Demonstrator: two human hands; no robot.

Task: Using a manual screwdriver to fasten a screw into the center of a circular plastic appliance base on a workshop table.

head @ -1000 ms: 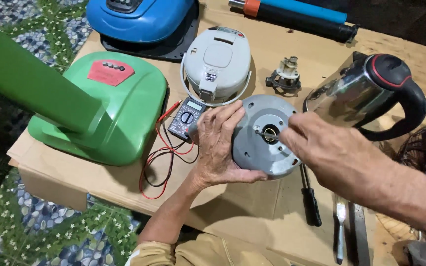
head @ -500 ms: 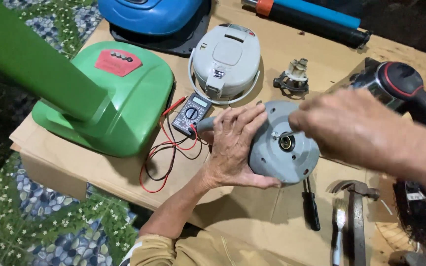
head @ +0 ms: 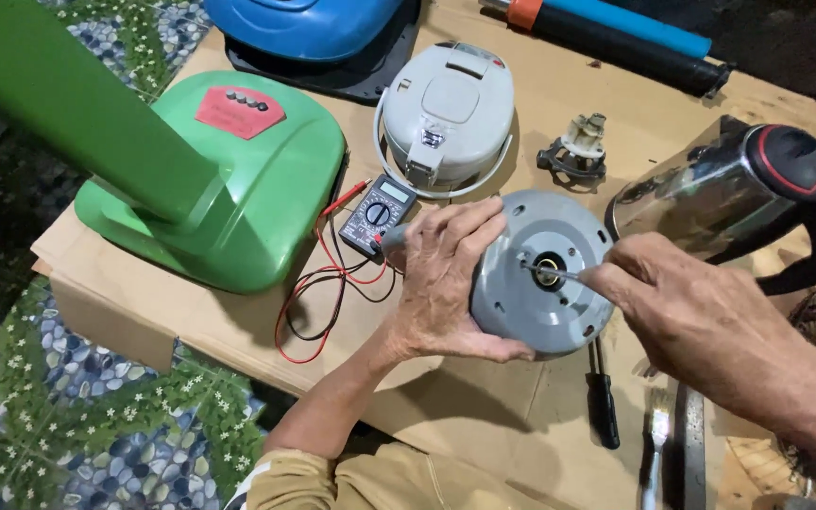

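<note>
My left hand [head: 446, 279] grips the left rim of a round grey kettle base [head: 545, 283], holding it tilted up off the wooden table [head: 484, 425] with its underside facing me. My right hand [head: 687, 316] pinches a thin metal tool [head: 548, 272] whose tip points at the dark round connector in the middle of the base. A steel kettle with a black and red handle [head: 739, 194] lies on its side just behind my right hand.
A green fan base [head: 229, 179] with its green column stands at the left. A multimeter [head: 377, 212] with red and black leads lies beside it. Behind are a white round lid [head: 446, 113], a small motor part [head: 573, 151], and a blue housing [head: 304, 24]. A black-handled screwdriver [head: 602, 406] lies below the base.
The grey base has turned its underside more squarely toward me. My right hand has drawn back to the right and now points a thin tool at the centre connector.
</note>
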